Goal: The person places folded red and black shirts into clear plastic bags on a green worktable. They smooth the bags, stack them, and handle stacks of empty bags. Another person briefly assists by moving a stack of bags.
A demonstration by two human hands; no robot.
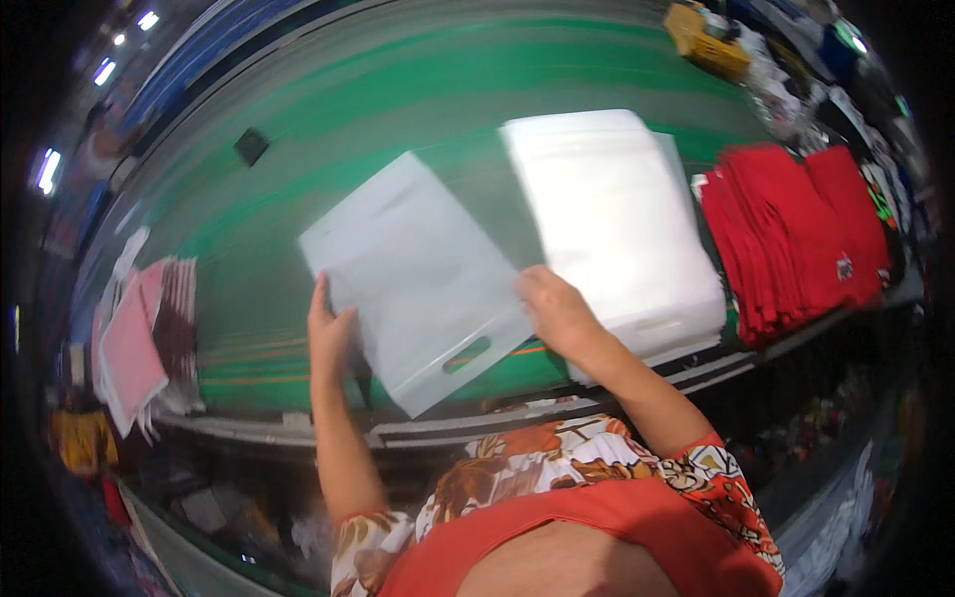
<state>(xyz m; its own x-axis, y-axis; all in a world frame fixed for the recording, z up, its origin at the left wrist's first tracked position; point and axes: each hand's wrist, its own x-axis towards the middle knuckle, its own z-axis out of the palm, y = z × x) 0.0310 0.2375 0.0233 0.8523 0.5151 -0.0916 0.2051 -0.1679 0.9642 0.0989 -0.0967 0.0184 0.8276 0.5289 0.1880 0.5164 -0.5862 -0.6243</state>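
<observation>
A translucent plastic bag (418,276) with an oval handle cut-out lies tilted before me, its handle end towards my body. My left hand (331,322) grips its left edge, thumb on the near face. At the opposite edge, my right hand (556,307) has its fingers curled in on the bag. A thick stack of white plastic bags (612,224) stands just right of my right hand. Farther right sits a pile of folded red garments (798,231), with a small printed mark on the top one.
The green work table (254,321) has a grey front rail (246,430). Packed pink and white pieces (138,336) lie at its left end. A small dark square (251,147) rests farther back. A yellow bin (705,45) and plastic-wrapped items (783,97) crowd the far right.
</observation>
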